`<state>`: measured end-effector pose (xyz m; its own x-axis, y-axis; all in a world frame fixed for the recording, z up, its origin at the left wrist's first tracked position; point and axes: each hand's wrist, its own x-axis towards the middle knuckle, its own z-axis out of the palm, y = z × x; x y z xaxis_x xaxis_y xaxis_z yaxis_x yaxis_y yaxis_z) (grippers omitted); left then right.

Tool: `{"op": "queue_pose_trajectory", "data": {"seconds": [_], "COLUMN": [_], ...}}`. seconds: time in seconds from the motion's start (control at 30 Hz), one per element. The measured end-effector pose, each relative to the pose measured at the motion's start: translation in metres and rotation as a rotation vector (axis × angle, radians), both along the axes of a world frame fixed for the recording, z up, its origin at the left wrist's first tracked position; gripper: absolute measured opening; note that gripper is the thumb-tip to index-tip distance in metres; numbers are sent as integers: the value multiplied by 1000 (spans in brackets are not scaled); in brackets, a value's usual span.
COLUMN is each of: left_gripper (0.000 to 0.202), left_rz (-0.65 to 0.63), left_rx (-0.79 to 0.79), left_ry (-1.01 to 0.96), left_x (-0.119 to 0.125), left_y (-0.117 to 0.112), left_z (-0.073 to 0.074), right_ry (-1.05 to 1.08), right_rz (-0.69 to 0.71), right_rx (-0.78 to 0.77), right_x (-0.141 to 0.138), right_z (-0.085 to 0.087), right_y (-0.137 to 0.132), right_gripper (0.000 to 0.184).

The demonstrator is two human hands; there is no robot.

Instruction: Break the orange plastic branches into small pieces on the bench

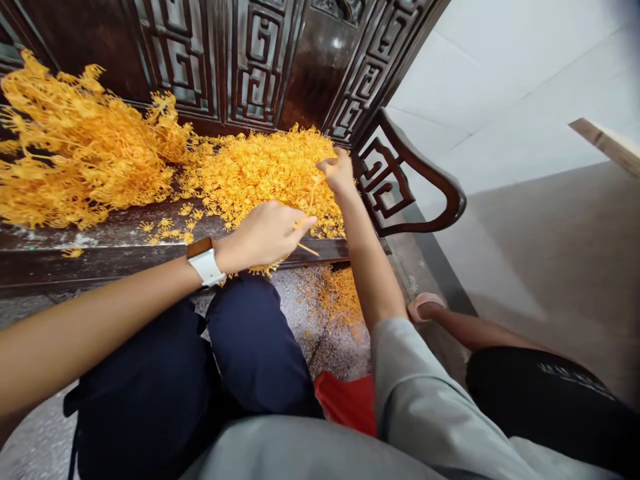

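Observation:
My left hand is closed around a thin yellow plastic stem, whose bare end pokes out below the fingers. Small spiky prongs show above the thumb, where the stem rises toward my other hand. Just beyond, my right hand is bent with its fingers pinched over the pile; what lies between the fingertips is too small to make out. Beneath both hands spreads a heap of small yellow plastic flower pieces. Farther left, a bigger tangle of branched yellow plastic sprays rests on the same bench.
The dark wooden bench has a carved back and a curved armrest at right. Yellow stems litter the floor near a red thing. Another person's leg and pink shoe are at right.

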<state>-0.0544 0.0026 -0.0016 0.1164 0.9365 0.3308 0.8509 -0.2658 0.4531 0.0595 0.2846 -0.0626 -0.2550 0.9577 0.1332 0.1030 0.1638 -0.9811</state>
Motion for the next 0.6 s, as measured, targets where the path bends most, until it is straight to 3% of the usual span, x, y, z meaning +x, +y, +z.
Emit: {"op": "queue_pose_trajectory", "data": {"seconds": [0.07,0.13,0.23,0.37,0.43,0.5,0.6], "left_gripper": [55,56,60,61,60,63,69], "left_rz": [-6,-54,-81,44,141,232,302], "left_rx": [-27,-69,-109,-208,-259,-264,-243], "left_ry": [-285,-488,-588,-611,-710,-891,-1192], "left_x": [-11,-22,-34,-41,-45,-55,-86], "left_y": [10,18,26,30,32,39,54], "left_z": [-5,-11,-19,-25,-29,-37,-52], "right_ry": [39,141,261,380,304,171,196], "right_rz": [172,432,646,584,567,617,791], "right_rx": [-56,-196,-300,-262,-203,-167,-259], "right_x": [2,3,1,-9,-10,-5,15], "right_z": [2,5,6,-7,-14,-17,-8], "right_y": [-44,-94,-148,-157,-154,-162,-205], "right_gripper": [40,42,44,41,46,49,49]}}
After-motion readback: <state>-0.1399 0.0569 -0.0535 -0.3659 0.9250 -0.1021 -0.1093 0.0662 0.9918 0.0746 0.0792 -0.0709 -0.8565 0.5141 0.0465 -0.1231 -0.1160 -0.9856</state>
